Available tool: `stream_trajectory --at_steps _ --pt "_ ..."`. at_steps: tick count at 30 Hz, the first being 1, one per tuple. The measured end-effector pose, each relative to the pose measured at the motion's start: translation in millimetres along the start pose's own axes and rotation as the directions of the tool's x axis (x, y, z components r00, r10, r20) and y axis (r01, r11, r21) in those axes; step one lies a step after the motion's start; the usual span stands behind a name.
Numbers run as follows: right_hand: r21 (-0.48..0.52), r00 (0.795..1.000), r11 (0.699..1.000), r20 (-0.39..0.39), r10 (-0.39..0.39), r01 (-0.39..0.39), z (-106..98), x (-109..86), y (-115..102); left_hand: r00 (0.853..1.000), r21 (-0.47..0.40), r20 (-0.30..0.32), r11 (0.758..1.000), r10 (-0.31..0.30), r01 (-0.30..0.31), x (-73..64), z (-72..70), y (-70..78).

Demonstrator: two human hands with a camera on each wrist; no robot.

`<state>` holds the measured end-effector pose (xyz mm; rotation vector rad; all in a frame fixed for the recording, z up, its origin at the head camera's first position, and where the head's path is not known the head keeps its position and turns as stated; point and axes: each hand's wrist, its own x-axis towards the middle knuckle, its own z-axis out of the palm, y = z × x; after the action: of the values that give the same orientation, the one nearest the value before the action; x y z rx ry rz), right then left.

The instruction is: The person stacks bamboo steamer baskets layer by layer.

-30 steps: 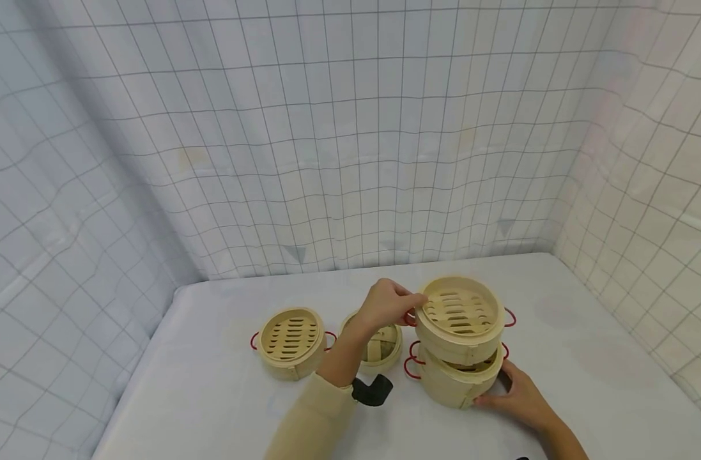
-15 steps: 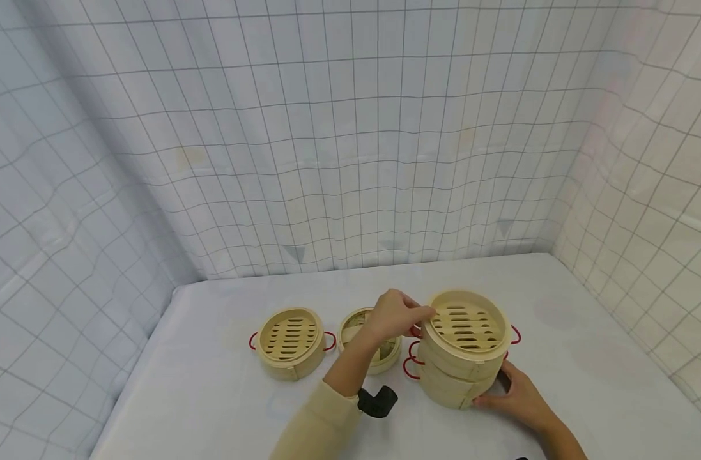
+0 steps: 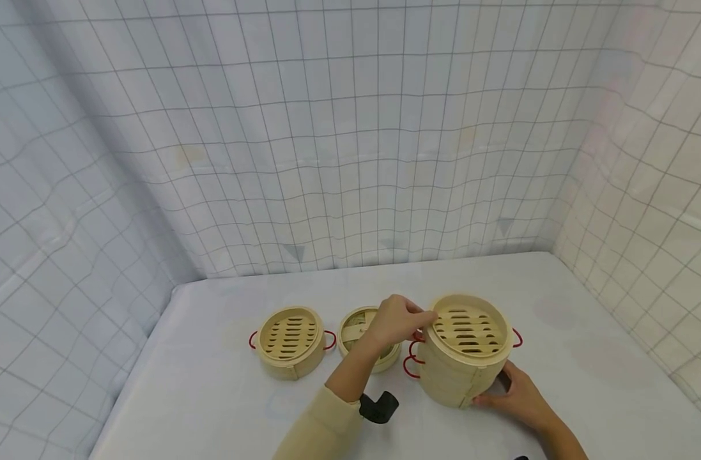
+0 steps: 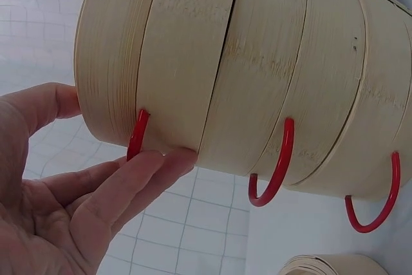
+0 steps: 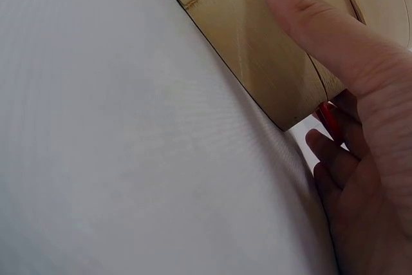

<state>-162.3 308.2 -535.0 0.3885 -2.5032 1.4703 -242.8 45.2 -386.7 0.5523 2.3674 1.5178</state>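
In the head view, bamboo steamer baskets stand in an upright stack on the right of the table. The top steamer basket [image 3: 471,329] has a slatted floor and red side handles. My left hand [image 3: 397,319] grips it at its left, thumb at the rim, other fingers under the red handle [image 4: 137,134], as the left wrist view shows. Low at the stack's right side, my right hand [image 3: 519,397] holds the bottom steamer basket [image 3: 445,383]. The right wrist view has the thumb [image 5: 322,27] along the basket wall and curled fingers near a red handle [image 5: 329,122].
Left of the stack sits another slatted steamer basket [image 3: 289,367] with red handles. Between them is a round woven bamboo lid [image 3: 353,332], partly hidden by my left arm. A white cloth covers the table [image 3: 200,383]; grid-patterned curtains [image 3: 350,160] enclose its back and sides.
My left hand has lowered the top steamer basket, tilted with a gap below it, onto the baskets underneath; the gap is now closed. My right hand has stayed in place.
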Motion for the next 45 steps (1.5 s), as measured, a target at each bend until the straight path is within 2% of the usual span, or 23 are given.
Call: stream_trajectory --at_steps 11,23,35,41,45 --pt "-0.050 1.000 0.999 -0.009 0.011 -0.012 0.3 0.3 1.3 1.000 0.075 -0.027 0.997 -0.004 0.006 -5.1 1.8 3.9" --pt "-0.001 1.000 1.000 -0.004 0.007 -0.007 1.2 -0.8 0.2 1.000 0.115 -0.026 0.993 -0.002 0.005 -7.5 2.5 3.7" --pt "0.001 0.999 0.999 -0.005 0.037 -0.037 0.7 -1.4 -1.3 1.000 0.054 -0.023 0.998 -0.015 0.016 -10.1 2.1 -2.5" --pt "0.001 0.999 0.999 -0.008 0.033 -0.033 1.1 -1.1 -2.2 1.000 0.025 -0.004 1.000 0.012 -0.012 -15.5 -8.7 -13.1" --pt "0.010 1.000 1.000 -0.008 0.025 -0.025 0.8 -0.8 -3.7 1.000 0.002 -0.018 1.000 -0.010 0.010 -23.2 -24.8 -21.3"
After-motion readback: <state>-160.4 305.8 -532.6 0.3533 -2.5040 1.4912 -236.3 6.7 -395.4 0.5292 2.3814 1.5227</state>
